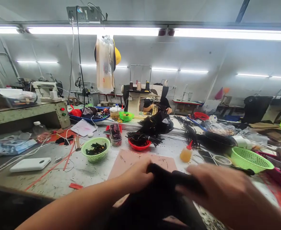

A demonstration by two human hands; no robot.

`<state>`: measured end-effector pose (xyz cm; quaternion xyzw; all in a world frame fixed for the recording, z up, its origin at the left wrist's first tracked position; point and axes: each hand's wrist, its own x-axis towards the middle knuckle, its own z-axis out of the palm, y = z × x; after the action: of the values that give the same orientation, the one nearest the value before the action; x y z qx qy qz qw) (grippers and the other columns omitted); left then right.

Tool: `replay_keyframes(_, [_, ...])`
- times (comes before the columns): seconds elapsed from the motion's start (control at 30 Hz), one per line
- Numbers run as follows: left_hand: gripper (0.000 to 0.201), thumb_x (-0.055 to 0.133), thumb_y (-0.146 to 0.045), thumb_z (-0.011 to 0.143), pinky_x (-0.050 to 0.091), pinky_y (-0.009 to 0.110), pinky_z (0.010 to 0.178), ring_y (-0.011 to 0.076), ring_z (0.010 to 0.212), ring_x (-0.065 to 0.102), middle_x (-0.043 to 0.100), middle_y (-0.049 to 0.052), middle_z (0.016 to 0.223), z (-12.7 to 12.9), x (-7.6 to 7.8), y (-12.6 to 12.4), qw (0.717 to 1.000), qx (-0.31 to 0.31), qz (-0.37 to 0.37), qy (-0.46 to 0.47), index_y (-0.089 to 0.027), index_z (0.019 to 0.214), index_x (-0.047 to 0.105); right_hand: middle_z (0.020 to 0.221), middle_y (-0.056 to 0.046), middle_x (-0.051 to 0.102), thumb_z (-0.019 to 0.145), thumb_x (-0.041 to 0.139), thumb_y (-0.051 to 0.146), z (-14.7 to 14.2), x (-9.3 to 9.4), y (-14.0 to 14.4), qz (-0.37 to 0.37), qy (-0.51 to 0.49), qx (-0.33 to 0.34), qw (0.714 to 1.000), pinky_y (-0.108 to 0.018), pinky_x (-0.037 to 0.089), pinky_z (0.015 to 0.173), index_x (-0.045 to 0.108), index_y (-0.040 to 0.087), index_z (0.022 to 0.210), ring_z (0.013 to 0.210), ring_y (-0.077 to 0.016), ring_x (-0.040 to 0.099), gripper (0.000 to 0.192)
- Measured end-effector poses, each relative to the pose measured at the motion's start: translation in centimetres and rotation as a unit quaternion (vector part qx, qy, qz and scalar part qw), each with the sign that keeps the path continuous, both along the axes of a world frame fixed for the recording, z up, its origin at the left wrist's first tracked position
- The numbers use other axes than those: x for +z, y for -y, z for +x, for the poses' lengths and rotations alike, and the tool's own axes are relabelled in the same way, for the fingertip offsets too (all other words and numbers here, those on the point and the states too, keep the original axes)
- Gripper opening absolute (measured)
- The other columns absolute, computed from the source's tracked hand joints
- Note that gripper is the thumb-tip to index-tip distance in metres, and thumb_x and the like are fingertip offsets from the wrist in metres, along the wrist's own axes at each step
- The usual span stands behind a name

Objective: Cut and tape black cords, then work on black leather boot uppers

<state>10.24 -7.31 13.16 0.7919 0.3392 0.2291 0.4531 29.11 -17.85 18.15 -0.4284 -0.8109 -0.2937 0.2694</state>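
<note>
A dark black piece of material, seemingly fabric, hangs over the table's near edge; its exact kind is too dark to make out. My left hand is closed on its upper edge, thumb on top. On the other side my right hand, smeared by motion, has thumb and fingers around a folded part of the same material. Beneath them lies a pinkish board. Just beyond the board is a red bowl heaped with black straps. A glue bottle with a red tip stands near my right hand.
A green basket with small black pieces sits left of the board, beside a phone propped on a clear cup. A white power bank lies far left. Another green basket stands right. Across the table, a person works at a sewing machine.
</note>
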Motion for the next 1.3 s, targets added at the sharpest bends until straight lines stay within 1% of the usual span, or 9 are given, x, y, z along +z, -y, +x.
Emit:
replay_keyframes(0.07, [0.024,0.043,-0.007,0.061,0.048,0.03,0.069,0.0211,0.079,0.061,0.067,0.003,0.081,0.1,-1.6,-0.6,0.996,0.027,-0.082,0.015,-0.017,0.079,0.056,0.052,0.001,0.057,0.077,0.057,0.034,-2.1,-2.1,-0.4,-0.14,-0.044,0.002,0.989,-0.023,0.03,0.04,0.053,0.023,0.07,0.041,-0.0111,0.047,0.014])
replay_keyframes(0.17, [0.022,0.041,-0.011,0.068,0.048,0.03,0.073,0.0198,0.083,0.061,0.068,0.003,0.085,0.0,-3.7,-1.0,0.993,0.042,-0.097,0.044,-0.017,0.083,0.057,0.058,-0.001,0.059,0.075,0.052,0.023,-4.3,-5.7,-1.6,-0.272,-0.16,-0.067,0.947,-0.024,0.036,0.044,0.051,0.022,0.066,0.048,-0.0144,0.052,0.009])
replay_keyframes(0.3, [0.02,0.043,-0.027,0.077,0.047,0.03,0.07,0.0212,0.078,0.061,0.069,0.003,0.077,-0.5,-5.3,-1.3,0.991,0.055,-0.093,0.082,-0.017,0.074,0.06,0.101,-0.011,0.061,0.07,0.049,0.015,-5.7,-9.1,-2.7,-0.28,-0.285,-0.03,0.916,-0.033,0.048,0.076,0.059,0.019,0.08,0.092,-0.0237,0.058,0.015])
replay_keyframes(0.43, [0.02,0.045,-0.026,0.078,0.044,0.028,0.069,0.0202,0.077,0.061,0.068,0.002,0.077,-0.6,-5.8,-1.2,0.992,0.094,-0.028,0.075,-0.019,0.076,0.063,0.132,-0.014,0.046,0.067,0.049,0.012,-6.5,-10.3,-2.6,-0.312,-0.35,0.009,0.883,-0.043,0.037,0.099,0.061,0.016,0.101,0.12,-0.0284,0.043,0.036])
replay_keyframes(0.63, [0.024,0.043,-0.026,0.081,0.04,0.026,0.059,0.0179,0.065,0.059,0.068,0.002,0.07,-0.3,-6.7,-0.3,0.989,0.143,0.035,0.029,-0.019,0.073,0.064,0.126,-0.009,0.053,0.075,0.044,0.018,-6.5,-11.1,-2.0,-0.341,-0.507,0.054,0.79,-0.044,0.034,0.101,0.048,0.019,0.125,0.118,-0.0251,0.046,0.05])
replay_keyframes(0.83, [0.024,0.041,-0.022,0.08,0.035,0.024,0.054,0.0149,0.056,0.055,0.063,0.001,0.06,0.0,-7.1,0.1,0.982,0.166,0.092,0.009,-0.018,0.065,0.06,0.121,-0.007,0.057,0.077,0.044,0.025,-6.2,-12.1,-1.4,-0.372,-0.612,0.046,0.696,-0.038,0.044,0.09,0.056,0.021,0.118,0.104,-0.0255,0.054,0.044])
replay_keyframes(0.93, [0.023,0.041,-0.02,0.079,0.034,0.023,0.054,0.0141,0.055,0.053,0.062,0.001,0.059,0.2,-6.9,0.2,0.981,0.166,0.1,0.006,-0.018,0.064,0.059,0.119,-0.007,0.058,0.076,0.044,0.027,-6.0,-12.2,-1.4,-0.384,-0.612,0.058,0.689,-0.039,0.046,0.086,0.057,0.021,0.118,0.106,-0.0274,0.053,0.044])
replay_keyframes(1.1, [0.023,0.041,-0.018,0.078,0.033,0.023,0.052,0.0133,0.053,0.051,0.059,0.0,0.056,0.2,-6.9,0.3,0.981,0.161,0.111,-0.006,-0.018,0.061,0.056,0.121,-0.007,0.057,0.075,0.043,0.024,-5.5,-11.9,-1.6,-0.391,-0.585,0.084,0.705,-0.041,0.044,0.089,0.056,0.022,0.12,0.107,-0.0276,0.052,0.047])
replay_keyframes(1.3, [0.022,0.041,-0.018,0.079,0.035,0.023,0.054,0.0141,0.055,0.053,0.062,0.001,0.06,0.0,-7.1,0.3,0.981,0.151,0.119,-0.008,-0.018,0.065,0.058,0.121,-0.004,0.056,0.074,0.041,0.018,-5.0,-11.4,-1.9,-0.375,-0.52,0.115,0.759,-0.039,0.038,0.096,0.053,0.025,0.121,0.114,-0.0256,0.048,0.05])
